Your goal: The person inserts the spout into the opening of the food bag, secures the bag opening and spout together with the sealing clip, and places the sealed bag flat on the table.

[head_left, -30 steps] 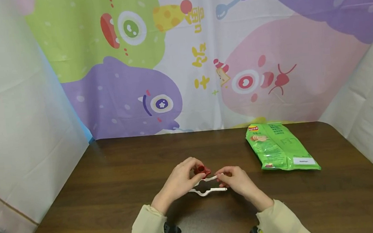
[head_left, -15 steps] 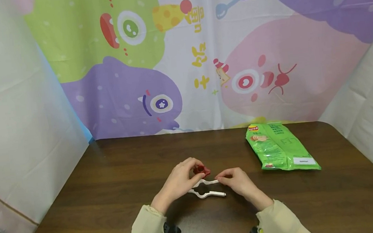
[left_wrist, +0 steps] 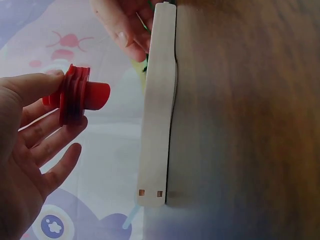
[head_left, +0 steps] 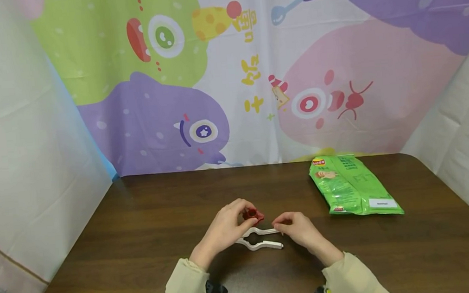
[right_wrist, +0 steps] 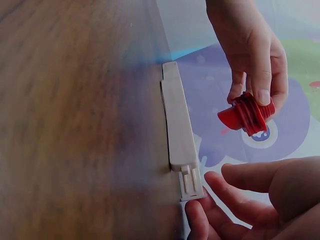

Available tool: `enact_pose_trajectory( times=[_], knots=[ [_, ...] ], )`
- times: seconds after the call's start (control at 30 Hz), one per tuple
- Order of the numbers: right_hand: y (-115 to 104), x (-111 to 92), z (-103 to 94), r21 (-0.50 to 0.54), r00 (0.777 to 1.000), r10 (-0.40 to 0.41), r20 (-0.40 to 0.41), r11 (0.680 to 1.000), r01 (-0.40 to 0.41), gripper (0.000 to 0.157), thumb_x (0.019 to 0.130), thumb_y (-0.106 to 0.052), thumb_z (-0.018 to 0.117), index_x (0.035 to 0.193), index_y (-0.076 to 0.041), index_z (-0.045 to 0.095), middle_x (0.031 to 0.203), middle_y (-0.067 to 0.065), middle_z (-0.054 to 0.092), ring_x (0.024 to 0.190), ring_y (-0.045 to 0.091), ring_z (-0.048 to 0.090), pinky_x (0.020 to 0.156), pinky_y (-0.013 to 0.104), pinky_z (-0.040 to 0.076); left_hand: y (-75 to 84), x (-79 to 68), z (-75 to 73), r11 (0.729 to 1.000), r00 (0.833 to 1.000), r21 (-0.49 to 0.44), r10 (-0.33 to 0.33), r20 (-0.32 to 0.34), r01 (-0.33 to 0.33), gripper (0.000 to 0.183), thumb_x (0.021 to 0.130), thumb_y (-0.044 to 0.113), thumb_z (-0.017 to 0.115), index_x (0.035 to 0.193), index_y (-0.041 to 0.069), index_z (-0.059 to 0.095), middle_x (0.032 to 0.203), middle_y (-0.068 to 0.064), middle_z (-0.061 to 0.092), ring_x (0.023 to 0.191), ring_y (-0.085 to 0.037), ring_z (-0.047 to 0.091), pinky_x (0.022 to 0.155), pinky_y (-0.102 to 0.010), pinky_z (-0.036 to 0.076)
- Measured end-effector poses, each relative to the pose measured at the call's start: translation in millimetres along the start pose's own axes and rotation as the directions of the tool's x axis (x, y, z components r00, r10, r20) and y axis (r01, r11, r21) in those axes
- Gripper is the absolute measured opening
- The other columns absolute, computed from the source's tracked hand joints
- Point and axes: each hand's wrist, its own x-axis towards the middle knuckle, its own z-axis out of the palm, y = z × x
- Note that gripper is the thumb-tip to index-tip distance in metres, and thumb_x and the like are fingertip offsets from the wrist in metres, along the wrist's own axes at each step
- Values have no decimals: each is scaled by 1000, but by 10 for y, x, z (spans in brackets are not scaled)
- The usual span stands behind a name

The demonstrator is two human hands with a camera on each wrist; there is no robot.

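My left hand [head_left: 224,224] holds a red plastic spout [head_left: 258,215] between thumb and fingers, over the far side of a white bag clip. In the left wrist view the spout [left_wrist: 75,97] shows a ridged collar and a slanted tube end. The white bag clip [head_left: 260,245] lies on the table, its two arms spread apart, each bowed outward midway; my left hand hides its left end. By the right end of the clip's far arm is my right hand [head_left: 300,229]. Its fingertips [right_wrist: 197,215] are right at the clip's end, with thumb and index finger not closed around it.
A green snack bag [head_left: 355,185] lies at the back right of the brown table [head_left: 160,204]. A cartoon-printed cloth [head_left: 254,131] hangs behind the table, and pale cloth panels [head_left: 35,112] stand at the sides.
The clip's far arm has come down and toward me, and its right end now lies at my right fingertips. My left hand still holds the spout in the same place.
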Motion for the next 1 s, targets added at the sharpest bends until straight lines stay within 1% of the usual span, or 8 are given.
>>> enact_pose_trajectory(
  times=[0.13,0.2,0.3,0.43,0.63,0.8,0.9,1.0],
  knots=[
    [-14,14,-46,-8,999,-21,-24,1000,21,9,77,-16,61,82,-11,65,81,0,61,76,13,50,65,28,37,4,8,-7,1000,1000,2,5,-4,-5,17,79,29,59,94,23,54,85,13,51,76,-1,49,64,-20,40],
    [-13,32,-78,-15,999,-23,-45,1000,22,8,77,-17,61,82,-12,65,81,0,61,77,12,51,67,28,38,8,14,-11,1000,1000,2,11,-8,-11,17,79,28,59,95,22,54,85,13,51,76,-1,49,64,-19,40],
    [-17,53,-128,-20,998,-16,-62,1000,14,9,77,-17,61,82,-12,65,75,0,60,71,12,52,65,27,38,9,23,-13,1000,1000,3,17,-12,-17,18,79,28,59,95,21,54,85,13,51,76,-1,49,65,-19,40],
    [-29,70,-198,-8,998,-15,-63,1000,15,12,78,-16,59,84,-8,64,71,3,60,66,14,54,60,26,40,7,28,-6,1000,999,9,28,-17,-27,21,80,28,59,99,20,54,86,13,51,76,-2,49,65,-20,41],
    [-38,109,-364,-36,996,-22,-87,999,19,16,81,-19,56,86,-6,63,76,3,63,70,17,57,61,27,42,7,37,16,998,998,21,56,-30,-56,22,82,30,55,103,25,55,88,13,52,76,-2,49,63,-19,40],
    [-30,151,-542,-73,994,-47,-102,997,39,21,84,-21,53,90,-4,61,82,6,63,78,21,58,64,30,43,14,61,8,999,998,33,38,-43,-37,21,82,33,54,99,23,57,86,14,53,73,-2,49,63,-19,40],
    [-6,167,-656,-124,992,-68,-102,991,55,24,85,-23,50,94,-4,61,88,8,62,82,22,57,66,31,42,21,76,1,1000,999,19,20,-43,-19,21,81,34,55,97,21,58,86,13,54,73,0,50,64,-20,41],
    [28,187,-777,-174,990,-88,-109,982,68,28,86,-24,48,101,-3,60,95,12,61,87,23,55,69,34,41,25,86,0,1000,999,5,1,-41,0,20,81,36,54,95,22,57,85,14,55,72,2,51,63,-19,41]
  ],
)
